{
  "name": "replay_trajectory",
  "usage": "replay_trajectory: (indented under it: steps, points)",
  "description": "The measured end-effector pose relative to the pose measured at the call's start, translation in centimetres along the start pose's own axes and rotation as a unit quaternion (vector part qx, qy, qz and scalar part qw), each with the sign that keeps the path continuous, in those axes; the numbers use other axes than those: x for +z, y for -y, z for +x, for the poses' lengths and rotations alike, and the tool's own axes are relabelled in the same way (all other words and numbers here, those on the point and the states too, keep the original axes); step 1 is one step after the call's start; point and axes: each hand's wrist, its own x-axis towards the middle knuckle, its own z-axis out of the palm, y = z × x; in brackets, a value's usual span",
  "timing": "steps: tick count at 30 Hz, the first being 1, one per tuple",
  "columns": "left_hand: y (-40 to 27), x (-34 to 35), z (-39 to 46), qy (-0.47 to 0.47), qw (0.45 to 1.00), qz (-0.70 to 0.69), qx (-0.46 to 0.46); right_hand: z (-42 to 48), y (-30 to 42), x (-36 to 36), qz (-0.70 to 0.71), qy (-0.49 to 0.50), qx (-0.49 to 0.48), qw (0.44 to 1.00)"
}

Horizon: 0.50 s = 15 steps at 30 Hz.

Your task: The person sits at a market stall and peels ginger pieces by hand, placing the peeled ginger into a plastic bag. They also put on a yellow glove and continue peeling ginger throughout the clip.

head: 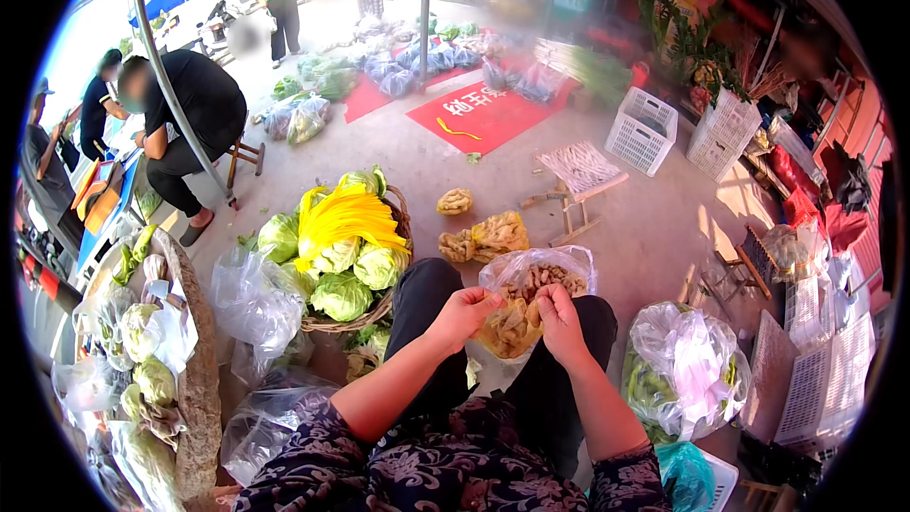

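Between my knees hangs a yellow mesh bag (508,334) filled with knobbly, light-brown pieces that look like ginger root. My left hand (463,316) pinches one side of its mouth, and my right hand (560,314) grips the other side. Just beyond my hands stands a clear plastic bag (581,269), its mouth spread around more loose brown pieces (547,279). Filled mesh bags (500,236) lie on the ground past my knees, with another one (454,202) a little farther off. To the left, a bundle of flat yellow mesh sleeves (348,222) is draped over green cabbages (344,296).
The cabbages fill a wicker basket (404,220). At right are a low folding stool (581,169), a bag of green vegetables (686,370) and white plastic crates (641,131). A stone ledge (197,370) bearing vegetables is at left. A person (186,107) sits beyond a metal pole (170,85).
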Motion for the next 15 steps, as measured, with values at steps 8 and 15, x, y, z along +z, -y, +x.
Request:
replay_trajectory:
  steps: [8, 15]
  points:
    - [2.2, 0.3, -2.5, 0.012, 0.969, 0.216, 0.12, -2.0, 3.2, 2.7, 0.002, -0.06, -0.034, 0.998]
    - [2.4, -1.9, -3.0, 0.117, 0.976, 0.169, 0.073, -2.3, 4.8, 4.0, 0.025, -0.043, -0.069, 0.996]
